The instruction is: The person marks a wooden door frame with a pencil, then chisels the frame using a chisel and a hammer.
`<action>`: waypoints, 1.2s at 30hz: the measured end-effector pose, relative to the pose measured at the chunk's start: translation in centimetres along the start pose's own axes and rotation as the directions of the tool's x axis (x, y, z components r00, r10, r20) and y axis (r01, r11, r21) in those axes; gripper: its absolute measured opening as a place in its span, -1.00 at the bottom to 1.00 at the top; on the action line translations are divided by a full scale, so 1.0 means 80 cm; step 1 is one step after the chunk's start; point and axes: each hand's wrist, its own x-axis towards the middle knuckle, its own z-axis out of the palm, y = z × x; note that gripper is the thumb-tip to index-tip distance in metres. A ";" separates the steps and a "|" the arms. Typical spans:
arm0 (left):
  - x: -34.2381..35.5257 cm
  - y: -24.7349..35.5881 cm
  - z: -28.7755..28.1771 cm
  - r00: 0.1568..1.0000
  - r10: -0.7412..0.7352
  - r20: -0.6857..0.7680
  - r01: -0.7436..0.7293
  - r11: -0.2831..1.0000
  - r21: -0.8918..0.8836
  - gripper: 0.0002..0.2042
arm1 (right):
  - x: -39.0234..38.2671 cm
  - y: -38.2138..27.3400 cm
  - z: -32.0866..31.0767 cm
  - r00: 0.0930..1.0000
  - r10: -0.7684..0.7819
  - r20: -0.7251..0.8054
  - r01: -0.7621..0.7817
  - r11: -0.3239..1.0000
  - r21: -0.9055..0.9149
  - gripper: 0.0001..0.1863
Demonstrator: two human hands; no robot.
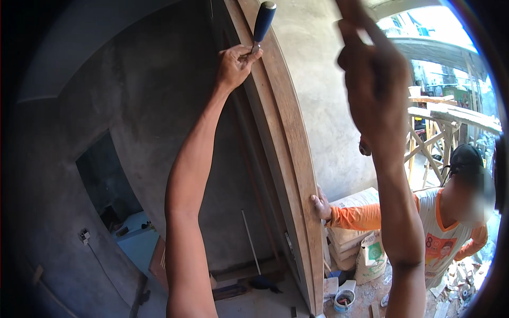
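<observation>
High in the view, my left hand [237,66] pinches a chisel [263,22] low down by its metal part. The chisel's blue handle points up, and its blade end is hidden by my fingers, against the edge of a tall brown wooden door frame [289,124]. To the right my right hand [379,87] is raised and blurred by motion. It is closed round a dark-handled tool [365,147], whose end pokes out below the fist; its head cannot be made out. Another person's hand [321,204] rests on the frame lower down.
A person in an orange-sleeved shirt [440,233] stands at right, near stacked sacks [369,257] and a bucket [344,300]. Rubble [460,281] lies behind. Timber trestles [442,124] stand outside. A grey wall [154,100] with a socket [85,236] and an opening is at left.
</observation>
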 end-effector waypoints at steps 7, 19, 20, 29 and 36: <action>0.000 -0.026 0.015 0.999 -0.021 -0.037 0.012 0.973 -0.230 -0.80 | -0.041 -0.048 -0.046 0.933 0.258 -0.253 -0.312 0.927 -0.208 -0.50; 0.022 -0.015 -0.001 0.984 0.108 -0.145 -0.144 0.953 -0.266 -0.84 | -0.153 -0.076 -0.055 0.662 0.693 -0.284 -0.711 0.701 0.055 -0.46; 0.022 -0.015 0.003 0.986 0.101 -0.131 -0.133 0.956 -0.261 -0.84 | -0.158 -0.078 -0.052 0.660 0.696 -0.282 -0.713 0.699 0.057 -0.46; 0.011 -0.015 0.008 0.996 0.054 -0.067 -0.066 0.981 -0.181 -0.80 | -0.178 -0.092 -0.050 0.578 0.787 -0.215 -0.767 0.614 0.184 -0.45; 0.016 -0.017 0.009 0.990 0.094 -0.108 -0.111 0.980 -0.168 -0.78 | -0.195 -0.091 -0.038 0.610 0.772 -0.178 -0.755 0.635 0.167 -0.44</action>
